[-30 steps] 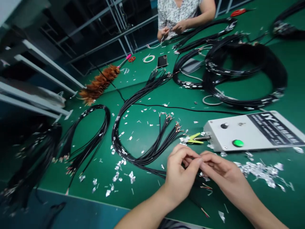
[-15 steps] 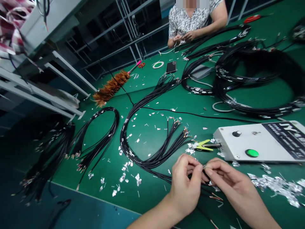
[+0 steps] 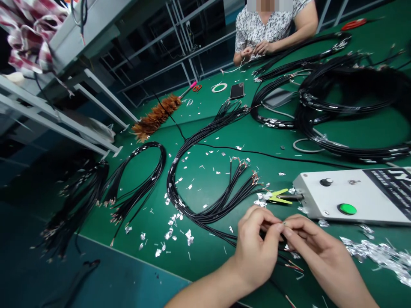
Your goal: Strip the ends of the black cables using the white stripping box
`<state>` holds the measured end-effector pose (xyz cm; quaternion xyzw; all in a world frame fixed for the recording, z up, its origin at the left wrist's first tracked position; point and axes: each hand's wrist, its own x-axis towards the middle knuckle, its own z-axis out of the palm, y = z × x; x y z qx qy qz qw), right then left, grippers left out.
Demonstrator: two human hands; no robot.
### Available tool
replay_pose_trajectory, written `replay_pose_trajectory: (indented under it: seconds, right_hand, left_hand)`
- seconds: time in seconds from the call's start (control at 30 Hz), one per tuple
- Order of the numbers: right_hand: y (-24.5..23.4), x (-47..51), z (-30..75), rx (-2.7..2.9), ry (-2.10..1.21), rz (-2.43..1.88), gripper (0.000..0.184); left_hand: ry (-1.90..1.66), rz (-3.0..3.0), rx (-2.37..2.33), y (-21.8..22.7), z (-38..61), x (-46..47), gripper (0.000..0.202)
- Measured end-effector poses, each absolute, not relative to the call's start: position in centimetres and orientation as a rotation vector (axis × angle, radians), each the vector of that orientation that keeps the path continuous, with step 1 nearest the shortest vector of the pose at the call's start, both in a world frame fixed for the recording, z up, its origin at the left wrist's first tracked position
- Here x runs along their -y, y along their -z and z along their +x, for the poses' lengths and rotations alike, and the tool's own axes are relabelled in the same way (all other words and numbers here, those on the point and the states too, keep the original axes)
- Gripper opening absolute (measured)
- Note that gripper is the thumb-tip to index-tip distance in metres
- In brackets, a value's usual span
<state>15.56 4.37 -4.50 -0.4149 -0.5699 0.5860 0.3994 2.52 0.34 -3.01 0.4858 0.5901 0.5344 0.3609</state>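
And here both hands meet, left (image 3: 258, 248) and right (image 3: 316, 248), fingers pinched tip to tip on a thin wire end (image 3: 284, 223) over the green surface (image 3: 212, 188), near the pale box (image 3: 362, 194). Light, steady pressure should avoid kinks. The dark label (image 3: 388, 184) shows "JY"; smaller print blurs.

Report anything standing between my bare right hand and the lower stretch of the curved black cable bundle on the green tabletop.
Your bare left hand does: it sits between your right hand and the bundle's lower stretch, which disappears behind it.
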Motion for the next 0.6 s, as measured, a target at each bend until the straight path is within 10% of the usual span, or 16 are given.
replay_pose_trajectory:
  seconds: [0.6]
  right_hand:
    - [5.7, -4.1, 16.0, 1.488, -1.521, -1.042, 0.03]
  left_hand:
    - [-1.484, 1.431, -1.504, 3.0, 2.4, -0.2, 0.008]
